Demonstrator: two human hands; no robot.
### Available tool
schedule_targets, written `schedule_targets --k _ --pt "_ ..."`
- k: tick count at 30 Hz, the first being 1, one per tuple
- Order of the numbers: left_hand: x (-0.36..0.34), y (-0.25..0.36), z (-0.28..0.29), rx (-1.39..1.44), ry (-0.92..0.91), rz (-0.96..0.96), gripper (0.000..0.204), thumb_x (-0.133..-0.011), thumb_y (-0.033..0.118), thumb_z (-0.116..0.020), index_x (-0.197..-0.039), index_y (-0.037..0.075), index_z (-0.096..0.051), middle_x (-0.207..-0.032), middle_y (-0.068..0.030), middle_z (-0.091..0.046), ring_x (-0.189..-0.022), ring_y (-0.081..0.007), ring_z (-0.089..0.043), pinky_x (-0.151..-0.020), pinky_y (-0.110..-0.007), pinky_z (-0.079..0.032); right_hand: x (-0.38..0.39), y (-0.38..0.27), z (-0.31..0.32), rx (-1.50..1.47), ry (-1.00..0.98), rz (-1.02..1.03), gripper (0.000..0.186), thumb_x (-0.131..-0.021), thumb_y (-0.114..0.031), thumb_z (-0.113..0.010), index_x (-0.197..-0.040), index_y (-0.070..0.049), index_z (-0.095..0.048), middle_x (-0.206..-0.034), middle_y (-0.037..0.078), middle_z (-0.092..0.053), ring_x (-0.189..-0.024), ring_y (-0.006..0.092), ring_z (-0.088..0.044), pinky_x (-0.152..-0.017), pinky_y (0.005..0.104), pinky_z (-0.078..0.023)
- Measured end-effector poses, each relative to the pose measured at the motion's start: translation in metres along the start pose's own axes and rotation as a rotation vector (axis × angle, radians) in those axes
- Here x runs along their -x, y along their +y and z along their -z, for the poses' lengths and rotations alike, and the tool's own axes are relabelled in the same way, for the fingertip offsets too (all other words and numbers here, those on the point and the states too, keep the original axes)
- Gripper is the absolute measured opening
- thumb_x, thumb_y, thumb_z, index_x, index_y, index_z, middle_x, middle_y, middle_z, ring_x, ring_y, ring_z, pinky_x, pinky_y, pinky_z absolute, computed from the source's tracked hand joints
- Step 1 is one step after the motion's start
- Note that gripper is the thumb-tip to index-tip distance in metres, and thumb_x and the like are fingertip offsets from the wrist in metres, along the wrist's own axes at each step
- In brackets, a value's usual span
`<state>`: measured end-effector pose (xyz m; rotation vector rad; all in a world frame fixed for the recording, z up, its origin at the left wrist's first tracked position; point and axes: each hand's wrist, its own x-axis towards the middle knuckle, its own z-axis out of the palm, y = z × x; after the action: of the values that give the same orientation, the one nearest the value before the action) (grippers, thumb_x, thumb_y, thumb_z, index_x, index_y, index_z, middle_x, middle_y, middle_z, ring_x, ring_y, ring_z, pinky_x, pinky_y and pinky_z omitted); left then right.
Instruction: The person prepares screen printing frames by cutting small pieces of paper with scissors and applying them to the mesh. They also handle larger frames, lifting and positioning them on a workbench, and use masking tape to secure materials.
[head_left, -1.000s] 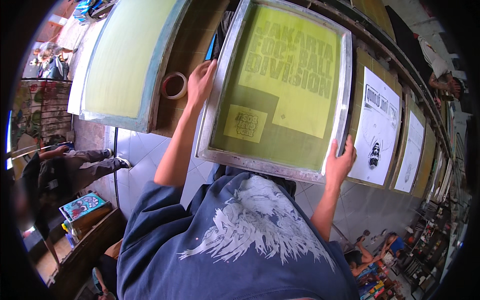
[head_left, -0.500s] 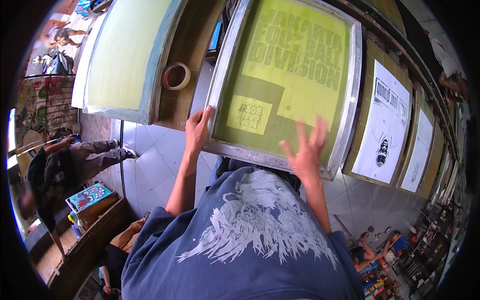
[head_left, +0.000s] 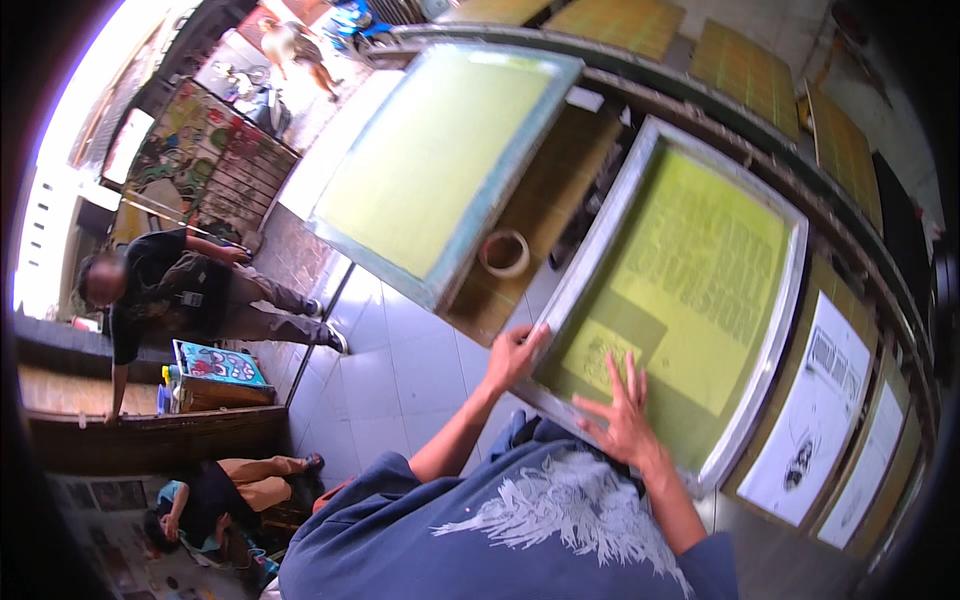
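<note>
- Head view shows the printing screen (head_left: pixel 690 300), a metal frame with yellow-green mesh, tilted over a blue shirt (head_left: pixel 540 520) spread on the tabletop (head_left: pixel 790 545).
- Left hand (head_left: pixel 513 357) has its grip clamped on the screen's lower-left frame edge, thumb on top.
- Right hand (head_left: pixel 625 412) lies flat on the mesh near the lower edge, fingers spread apart, gripping nothing.
- A second, blank screen (head_left: pixel 440 165) leans to the left, well apart; a tape roll (head_left: pixel 505 253) sits between the two screens.
- White printed sheets (head_left: pixel 815 410) lie to the right along the tabletop.
- Judged from this, doing it well means steadying the frame by its edge, pressing the mesh lightly and evenly, and keeping the frame square over the shirt.
</note>
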<state>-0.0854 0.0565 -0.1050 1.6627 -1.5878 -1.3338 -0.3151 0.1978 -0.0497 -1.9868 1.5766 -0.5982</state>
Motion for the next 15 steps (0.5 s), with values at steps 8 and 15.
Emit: schedule_targets --k 8,15 --pt "-0.001 0.002 -0.001 -0.009 -0.014 0.023 0.058 -0.096 0.054 -0.064 -0.108 -0.001 -0.075 -0.092 -0.0156 -0.075 -0.086 -0.0174 -0.068 -0.079 -0.034 -0.052 0.007 0.019 0.020 -0.207 0.247 -0.411 0.023 -0.087 -0.019 -0.079 -0.100 -0.002 -0.072 -0.139 0.019 -0.059 -0.129 0.0356 -0.057 -0.106 0.0455 -0.047" --pt "0.006 -0.005 -0.002 -0.006 0.033 0.019 0.060 -0.095 0.055 -0.067 -0.106 -0.003 -0.074 -0.086 -0.0097 -0.073 -0.081 -0.0145 -0.064 -0.076 -0.033 -0.051 0.071 0.047 0.065 0.397 0.837 -0.692 0.086 -0.093 -0.025 -0.074 -0.161 -0.008 -0.024 -0.162 0.028 -0.023 -0.147 0.0476 -0.031 -0.120 0.0535 -0.031"
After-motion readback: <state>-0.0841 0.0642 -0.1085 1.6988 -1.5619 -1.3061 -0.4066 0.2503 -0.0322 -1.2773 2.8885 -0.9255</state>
